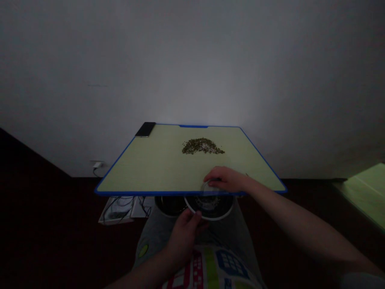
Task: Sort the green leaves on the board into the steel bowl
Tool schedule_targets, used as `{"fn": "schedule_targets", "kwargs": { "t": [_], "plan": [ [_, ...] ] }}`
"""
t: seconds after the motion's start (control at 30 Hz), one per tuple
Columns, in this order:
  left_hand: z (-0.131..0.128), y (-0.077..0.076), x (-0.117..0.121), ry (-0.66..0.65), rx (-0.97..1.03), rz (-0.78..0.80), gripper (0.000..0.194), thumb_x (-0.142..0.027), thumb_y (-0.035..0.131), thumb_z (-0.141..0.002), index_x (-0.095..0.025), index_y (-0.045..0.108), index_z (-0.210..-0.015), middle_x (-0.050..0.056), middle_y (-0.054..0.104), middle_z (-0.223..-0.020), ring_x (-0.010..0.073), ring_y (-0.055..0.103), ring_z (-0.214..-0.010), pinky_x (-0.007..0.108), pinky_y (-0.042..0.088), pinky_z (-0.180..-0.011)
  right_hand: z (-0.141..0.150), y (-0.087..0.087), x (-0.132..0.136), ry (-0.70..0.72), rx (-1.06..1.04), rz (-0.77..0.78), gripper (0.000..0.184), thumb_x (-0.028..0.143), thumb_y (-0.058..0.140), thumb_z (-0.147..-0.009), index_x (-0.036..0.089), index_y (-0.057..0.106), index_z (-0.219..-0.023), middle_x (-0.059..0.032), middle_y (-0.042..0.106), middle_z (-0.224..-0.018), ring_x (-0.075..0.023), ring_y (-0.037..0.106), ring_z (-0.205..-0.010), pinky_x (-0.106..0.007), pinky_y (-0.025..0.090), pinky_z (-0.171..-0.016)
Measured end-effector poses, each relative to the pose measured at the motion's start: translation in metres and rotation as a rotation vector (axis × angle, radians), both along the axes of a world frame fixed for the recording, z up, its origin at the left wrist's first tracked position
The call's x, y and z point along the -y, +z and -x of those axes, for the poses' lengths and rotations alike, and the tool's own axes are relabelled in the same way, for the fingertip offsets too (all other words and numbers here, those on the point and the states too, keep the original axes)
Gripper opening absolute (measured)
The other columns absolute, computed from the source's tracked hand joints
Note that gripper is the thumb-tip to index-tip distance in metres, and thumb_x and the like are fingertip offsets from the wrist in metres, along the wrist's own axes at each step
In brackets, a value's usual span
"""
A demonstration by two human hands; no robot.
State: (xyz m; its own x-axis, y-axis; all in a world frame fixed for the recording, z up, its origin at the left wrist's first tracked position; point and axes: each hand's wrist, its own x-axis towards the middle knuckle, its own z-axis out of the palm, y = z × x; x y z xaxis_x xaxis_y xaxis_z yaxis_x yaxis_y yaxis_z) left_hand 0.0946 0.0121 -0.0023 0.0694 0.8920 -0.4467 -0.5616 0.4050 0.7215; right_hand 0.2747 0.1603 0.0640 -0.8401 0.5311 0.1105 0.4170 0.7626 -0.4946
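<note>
Head: bowl point(218, 209) in left hand point(184, 233)

The table point(144, 168) stands before the wall point(192, 60), its far edge up against it. On it, the phone point(145, 129) lies at the far left corner, the grains point(201, 146) right of that, past the middle. At the near edge, the cup point(210, 188) is over the right bowl point(215, 219); the left bowl point(168, 206) sits just beside. Farther left, cables point(120, 206) lie low down.
</note>
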Motion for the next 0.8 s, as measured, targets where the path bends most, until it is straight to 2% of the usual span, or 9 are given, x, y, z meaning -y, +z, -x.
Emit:
{"fn": "schedule_targets", "kwargs": {
  "t": [0.1, 0.17, 0.33, 0.4, 0.47, 0.6, 0.8],
  "plan": [
    [0.0, -0.001, 0.0, 0.012, -0.004, 0.007, 0.034, -0.037, 0.08, -0.065, -0.016, 0.07, -0.09, 0.008, 0.077, -0.094, 0.0232, 0.07, -0.089, 0.039, 0.054, -0.086, -0.001, 0.0, 0.008, 0.07, 0.017, -0.021, 0.029, 0.033, 0.049, -0.093, 0.018, 0.07, -0.107, -0.0082, 0.07, -0.091, -0.0184, 0.061, -0.089, -0.031, 0.043, -0.084],
    [-0.001, -0.003, -0.001, 0.019, -0.004, 0.006, 0.033, -0.036, 0.08, -0.065, -0.016, 0.07, -0.089, 0.009, 0.077, -0.093, 0.0232, 0.07, -0.089, 0.039, 0.054, -0.086, -0.005, -0.002, 0.008, 0.027, 0.003, -0.019, 0.028, 0.032, 0.049, -0.093, 0.018, 0.069, -0.108, -0.008, 0.07, -0.094, -0.0182, 0.061, -0.089, -0.03, 0.044, -0.084],
    [0.0, -0.003, -0.003, 0.027, 0.027, -0.005, 0.031, -0.035, 0.08, -0.065, -0.018, 0.071, -0.089, 0.008, 0.078, -0.098, 0.0247, 0.071, -0.095, 0.039, 0.054, -0.088, -0.019, -0.006, -0.019, -0.338, -0.059, -0.006, 0.027, 0.028, 0.05, -0.091, 0.018, 0.067, -0.109, -0.0059, 0.071, -0.095, -0.0167, 0.063, -0.082, -0.027, 0.045, -0.075],
    [0.001, -0.001, -0.003, 0.037, 0.039, 0.008, 0.029, -0.034, 0.081, -0.065, -0.018, 0.072, -0.088, 0.007, 0.078, -0.097, 0.0249, 0.07, -0.097, 0.039, 0.054, -0.091, -0.02, -0.006, -0.035, -0.481, -0.03, -0.066, 0.028, 0.027, 0.049, -0.091, 0.017, 0.067, -0.11, -0.0055, 0.071, -0.086, -0.0171, 0.063, -0.075, -0.028, 0.045, -0.072],
    [0.004, 0.0, -0.003, 0.056, 0.04, 0.026, 0.028, -0.033, 0.082, -0.063, -0.018, 0.073, -0.085, 0.006, 0.078, -0.093, 0.0252, 0.071, -0.096, 0.039, 0.054, -0.092, -0.018, -0.008, -0.051, -0.55, -0.002, -0.147, 0.028, 0.025, 0.049, -0.091, 0.016, 0.066, -0.111, -0.0074, 0.072, -0.091, -0.0189, 0.064, -0.081, -0.029, 0.045, -0.076],
    [0.011, 0.002, -0.002, 0.082, 0.023, 0.03, 0.028, -0.032, 0.082, -0.062, -0.018, 0.073, -0.084, 0.006, 0.078, -0.093, 0.0252, 0.07, -0.096, 0.041, 0.054, -0.093, -0.003, -0.013, -0.077, -0.522, 0.037, -0.27, 0.03, 0.02, 0.045, -0.093, 0.018, 0.066, -0.115, -0.0101, 0.069, -0.113, -0.0209, 0.061, -0.103, -0.031, 0.043, -0.091],
    [0.017, 0.003, -0.001, 0.049, -0.002, 0.017, 0.024, -0.033, 0.078, -0.067, -0.019, 0.073, -0.085, 0.007, 0.078, -0.094, 0.0258, 0.07, -0.097, 0.041, 0.052, -0.095, 0.029, -0.011, -0.09, -0.317, 0.057, -0.324, 0.031, 0.016, 0.047, -0.091, 0.014, 0.065, -0.117, -0.0114, 0.069, -0.113, -0.022, 0.061, -0.104, -0.034, 0.043, -0.093]
  ]
}}
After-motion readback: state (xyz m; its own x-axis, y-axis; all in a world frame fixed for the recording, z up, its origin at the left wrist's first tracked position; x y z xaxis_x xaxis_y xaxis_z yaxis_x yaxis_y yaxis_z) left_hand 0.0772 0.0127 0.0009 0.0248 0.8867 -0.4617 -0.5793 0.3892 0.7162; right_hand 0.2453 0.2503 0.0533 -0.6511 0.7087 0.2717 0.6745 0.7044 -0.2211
